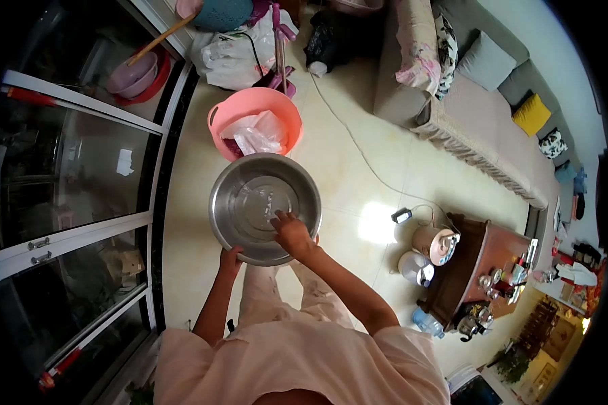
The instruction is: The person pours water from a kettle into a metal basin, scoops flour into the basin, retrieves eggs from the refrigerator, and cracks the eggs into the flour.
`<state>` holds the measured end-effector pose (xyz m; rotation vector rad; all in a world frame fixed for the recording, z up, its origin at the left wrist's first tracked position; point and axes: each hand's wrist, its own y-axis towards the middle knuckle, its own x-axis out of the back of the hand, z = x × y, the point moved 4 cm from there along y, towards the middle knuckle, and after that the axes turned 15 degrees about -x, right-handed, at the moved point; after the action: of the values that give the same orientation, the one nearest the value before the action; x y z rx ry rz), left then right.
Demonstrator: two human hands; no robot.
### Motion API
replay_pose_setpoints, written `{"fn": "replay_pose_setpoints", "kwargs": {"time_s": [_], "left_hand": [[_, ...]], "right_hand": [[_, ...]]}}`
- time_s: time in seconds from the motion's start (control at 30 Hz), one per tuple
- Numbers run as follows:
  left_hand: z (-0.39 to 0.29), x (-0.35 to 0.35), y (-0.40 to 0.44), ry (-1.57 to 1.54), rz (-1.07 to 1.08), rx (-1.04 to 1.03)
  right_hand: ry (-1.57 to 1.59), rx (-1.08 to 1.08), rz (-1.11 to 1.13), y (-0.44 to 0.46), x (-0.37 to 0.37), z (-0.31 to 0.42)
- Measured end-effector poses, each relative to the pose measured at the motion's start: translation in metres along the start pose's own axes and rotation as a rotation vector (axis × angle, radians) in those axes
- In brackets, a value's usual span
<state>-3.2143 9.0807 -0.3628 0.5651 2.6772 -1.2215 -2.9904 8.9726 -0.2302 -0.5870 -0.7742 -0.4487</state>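
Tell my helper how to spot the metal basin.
Start at the glass doors on the left, then find the pink tub beside them. Just below it in view is the basin, its rim in the person's left hand. Unlike the tub, it is silver metal.

Here are two hands (pixel 293 236) and one steel basin (pixel 263 181).

The left forearm (pixel 216 300) reaches toward the far side with the left hand (pixel 231 260) curled in a grip, while the right forearm (pixel 351 287) slants far and leftward, its right hand (pixel 294 236) farther out, back upward, fingers loosely parted.
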Motion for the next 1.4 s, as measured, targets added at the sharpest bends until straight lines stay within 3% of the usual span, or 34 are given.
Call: {"fn": "replay_pose_setpoints", "kwargs": {"time_s": [0.07,0.13,0.2,0.27,0.3,0.33,0.4,0.43,0.5,0.53,0.57,0.7,0.8,0.83,0.93,0.97,1.13,1.2,1.23,1.27,1.33,1.4], "left_hand": [[0.012,-0.007,0.020,0.060,0.116,-0.028],[0.026,-0.018,0.040,0.151,0.132,-0.030],[0.024,-0.036,0.045,0.173,0.155,0.023],[0.014,-0.059,0.052,0.157,0.179,0.033],[0.008,-0.070,0.053,0.135,0.191,0.028],[0.001,-0.075,0.059,0.113,0.207,0.022],[-0.021,-0.082,0.072,0.518,0.550,-0.455],[-0.039,-0.099,0.070,0.464,0.474,-0.293],[-0.041,-0.098,0.093,0.261,0.255,0.077],[-0.045,-0.094,0.109,0.289,0.283,0.075],[-0.050,-0.089,0.124,0.314,0.308,0.069],[-0.094,-0.074,0.170,0.384,0.335,0.021],[-0.134,-0.062,0.200,0.451,0.361,-0.075],[-0.147,-0.059,0.208,0.482,0.371,-0.105],[-0.155,-0.019,0.254,0.431,0.322,-0.052],[-0.180,-0.026,0.249,0.405,0.288,0.012],[-0.223,0.016,0.286,0.486,0.133,0.018],[-0.235,0.026,0.295,0.442,0.072,-0.015],[-0.238,0.031,0.299,0.432,0.027,-0.014],[-0.236,0.038,0.303,0.419,-0.017,-0.011],[-0.215,0.067,0.335,0.276,0.016,-0.093],[-0.203,0.076,0.353,0.170,0.014,-0.140]], "right_hand": [[0.324,0.097,-0.138,0.003,0.035,0.001],[1.117,-0.115,0.299,0.011,0.023,-0.023],[1.187,-0.352,0.579,0.022,-0.001,-0.061],[-0.515,-0.193,0.259,0.021,0.010,-0.066],[-0.478,-0.120,0.094,0.023,0.029,-0.056],[-0.078,-0.179,0.114,0.027,0.045,-0.045],[0.725,-0.288,0.138,0.033,0.062,-0.030],[0.915,-0.277,0.128,0.043,0.046,-0.035],[0.515,-0.249,-0.020,0.063,0.021,-0.058],[0.312,-0.234,-0.090,0.075,0.017,-0.053],[-0.232,-0.517,0.092,0.082,-0.002,-0.052],[0.696,-0.422,-0.053,0.117,0.020,0.017],[1.418,-0.578,0.119,0.155,-0.005,0.029],[1.310,-0.547,0.089,0.163,-0.057,-0.007],[0.055,-0.304,-0.183,0.191,-0.030,0.058],[0.559,-0.428,-0.091,0.197,-0.026,0.071],[0.709,-0.399,-0.143,0.219,-0.035,0.075],[0.705,-0.520,0.077,0.224,-0.060,0.049],[0.803,-0.444,0.211,0.228,-0.091,0.024],[1.140,-0.609,0.516,0.228,-0.108,0.016],[0.961,-0.736,0.841,0.210,-0.198,-0.054],[-0.191,-0.684,0.761,0.210,-0.243,-0.092]]}}
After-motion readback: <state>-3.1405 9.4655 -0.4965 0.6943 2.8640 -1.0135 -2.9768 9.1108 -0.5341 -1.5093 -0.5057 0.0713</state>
